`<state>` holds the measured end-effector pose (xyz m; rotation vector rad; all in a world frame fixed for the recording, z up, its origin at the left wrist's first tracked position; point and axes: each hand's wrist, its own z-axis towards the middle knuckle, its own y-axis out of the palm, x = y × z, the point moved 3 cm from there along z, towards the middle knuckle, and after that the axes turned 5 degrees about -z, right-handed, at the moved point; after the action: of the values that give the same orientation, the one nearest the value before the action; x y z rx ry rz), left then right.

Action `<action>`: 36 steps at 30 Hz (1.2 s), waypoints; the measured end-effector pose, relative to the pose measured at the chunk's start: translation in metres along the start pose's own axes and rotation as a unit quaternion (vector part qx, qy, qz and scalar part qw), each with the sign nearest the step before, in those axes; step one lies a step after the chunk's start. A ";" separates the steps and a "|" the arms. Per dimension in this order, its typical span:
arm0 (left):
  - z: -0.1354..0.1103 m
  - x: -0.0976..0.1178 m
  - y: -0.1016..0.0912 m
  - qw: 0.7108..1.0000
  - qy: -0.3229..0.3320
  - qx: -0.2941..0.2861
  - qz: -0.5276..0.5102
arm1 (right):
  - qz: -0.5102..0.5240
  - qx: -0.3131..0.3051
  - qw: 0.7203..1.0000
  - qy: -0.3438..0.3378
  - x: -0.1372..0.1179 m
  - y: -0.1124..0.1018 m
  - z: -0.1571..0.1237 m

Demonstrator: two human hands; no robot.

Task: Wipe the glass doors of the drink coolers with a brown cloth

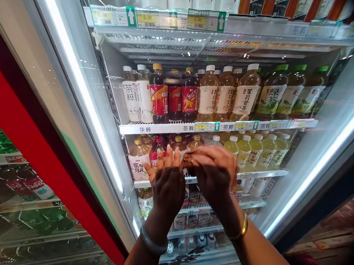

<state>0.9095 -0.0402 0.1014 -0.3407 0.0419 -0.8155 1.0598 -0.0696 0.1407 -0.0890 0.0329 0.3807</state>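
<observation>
I stand at an open drinks cooler. My left hand is raised with its fingers stretched upward and apart, back of the hand toward me, holding nothing. My right hand reaches across in front of the second shelf, its fingers curled leftward around a small dark bottle whose body is mostly hidden. Both hands hover before brown and yellow tea bottles. A grey bangle sits on my left wrist, a gold one on my right.
The shelf above carries white, red and amber tea bottles and green tea bottles. Price tags line the top rail. Lower wire shelves hold small bottles. The glass door stands open on the left.
</observation>
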 end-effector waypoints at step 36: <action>-0.038 -0.066 -0.058 0.996 -0.045 -0.014 0.071 | 0.065 -0.050 0.996 0.015 -0.058 0.025 -0.037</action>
<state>0.8169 -0.0406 0.0779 -0.3953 -0.0073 -0.6590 0.9959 -0.0717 0.1045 -0.1924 0.0499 0.5116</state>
